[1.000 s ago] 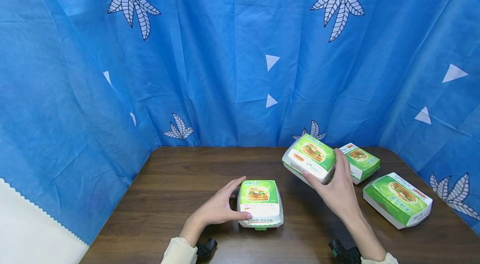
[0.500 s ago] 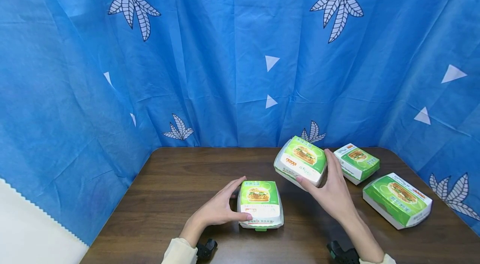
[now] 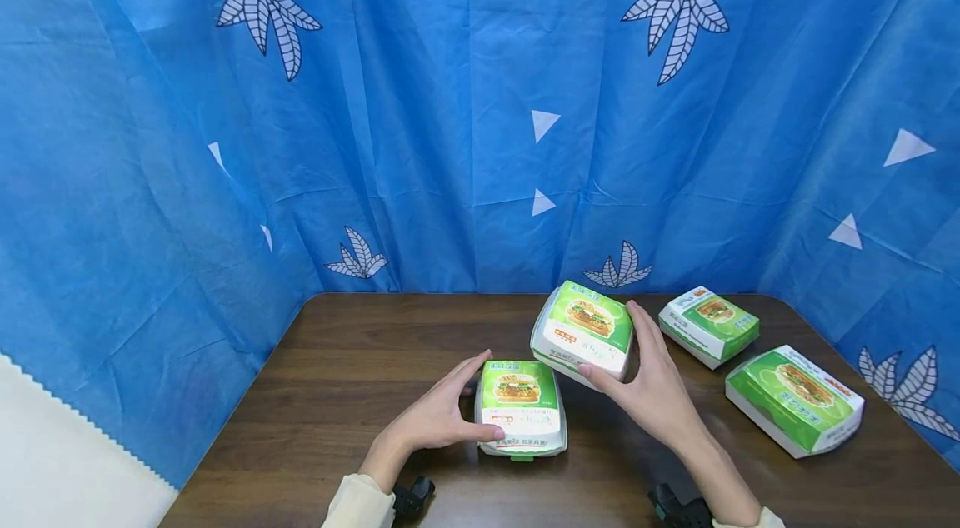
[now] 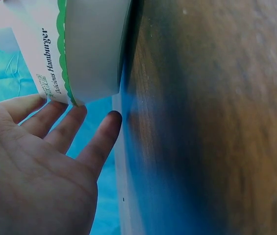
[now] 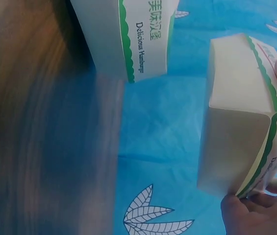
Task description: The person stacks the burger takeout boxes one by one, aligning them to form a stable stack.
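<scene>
Two green-and-white burger boxes are in my hands. My left hand (image 3: 431, 420) grips one burger box (image 3: 522, 405) on the table, thumb at its front edge and fingers along the far side. In the left wrist view the fingertips (image 4: 78, 111) touch the white wall of that box (image 4: 96, 49). Raised above the table, slightly tilted, is a second burger box (image 3: 587, 326); my right hand (image 3: 651, 386) holds it from the right between thumb and fingers. It overlaps the first box's back right corner in the head view. The right wrist view shows the raised box (image 5: 236, 137) beside the standing one (image 5: 133, 44).
Two more burger boxes lie on the right of the brown table (image 3: 360, 336): a smaller one (image 3: 711, 325) at the back and a larger one (image 3: 797, 399) nearer. A blue curtain (image 3: 465, 136) closes off the back and sides.
My right hand has carried the raised box left and a little down, toward the box in my left hand, and turned it more level. The left hand has stayed still.
</scene>
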Available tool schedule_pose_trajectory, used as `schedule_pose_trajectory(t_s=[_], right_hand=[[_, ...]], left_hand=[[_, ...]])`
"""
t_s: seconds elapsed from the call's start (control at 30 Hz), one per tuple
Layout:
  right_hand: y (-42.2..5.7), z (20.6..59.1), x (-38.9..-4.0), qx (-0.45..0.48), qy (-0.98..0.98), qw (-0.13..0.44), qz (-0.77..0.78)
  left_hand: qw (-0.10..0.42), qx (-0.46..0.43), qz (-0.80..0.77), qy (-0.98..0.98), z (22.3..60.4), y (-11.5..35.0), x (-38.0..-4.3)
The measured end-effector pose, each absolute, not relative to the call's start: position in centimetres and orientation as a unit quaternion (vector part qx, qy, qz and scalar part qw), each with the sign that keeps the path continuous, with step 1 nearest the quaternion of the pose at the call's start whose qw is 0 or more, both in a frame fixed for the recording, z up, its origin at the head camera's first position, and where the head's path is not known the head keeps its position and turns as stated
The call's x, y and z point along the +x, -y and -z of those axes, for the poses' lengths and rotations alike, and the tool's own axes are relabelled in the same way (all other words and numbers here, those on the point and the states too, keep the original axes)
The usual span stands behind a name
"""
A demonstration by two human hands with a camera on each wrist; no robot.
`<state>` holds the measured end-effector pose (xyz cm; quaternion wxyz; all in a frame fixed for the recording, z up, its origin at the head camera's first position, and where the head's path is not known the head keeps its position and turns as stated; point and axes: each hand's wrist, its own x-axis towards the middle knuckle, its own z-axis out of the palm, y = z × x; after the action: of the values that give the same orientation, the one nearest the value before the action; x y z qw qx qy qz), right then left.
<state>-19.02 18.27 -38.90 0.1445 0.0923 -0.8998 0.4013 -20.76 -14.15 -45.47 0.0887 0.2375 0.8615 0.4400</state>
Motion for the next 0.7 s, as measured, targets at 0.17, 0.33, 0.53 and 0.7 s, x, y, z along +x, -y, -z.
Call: schedule_pose_trajectory(t_s=[0.17, 0.33, 0.53, 0.7], right_hand=[[-17.8, 39.2, -18.9, 0.099, 0.900, 0.127, -0.404], [-17.1, 39.7, -18.8, 0.119, 0.894, 0.126, -0.413], [-16.3, 40.2, -18.6, 0.136, 0.891, 0.114, -0.418], [-15.7, 40.4, -18.3, 0.138, 0.894, 0.106, -0.414]], left_hand=[[0.091, 0.239, -0.442, -0.860, 45.5, 14.1, -20.9], [0.089, 0.241, -0.443, -0.859, 45.4, 14.2, -20.9], [0.091, 0.240, -0.444, -0.859, 45.3, 14.2, -20.7], [0.094, 0.240, -0.443, -0.859, 45.3, 14.2, -20.7]])
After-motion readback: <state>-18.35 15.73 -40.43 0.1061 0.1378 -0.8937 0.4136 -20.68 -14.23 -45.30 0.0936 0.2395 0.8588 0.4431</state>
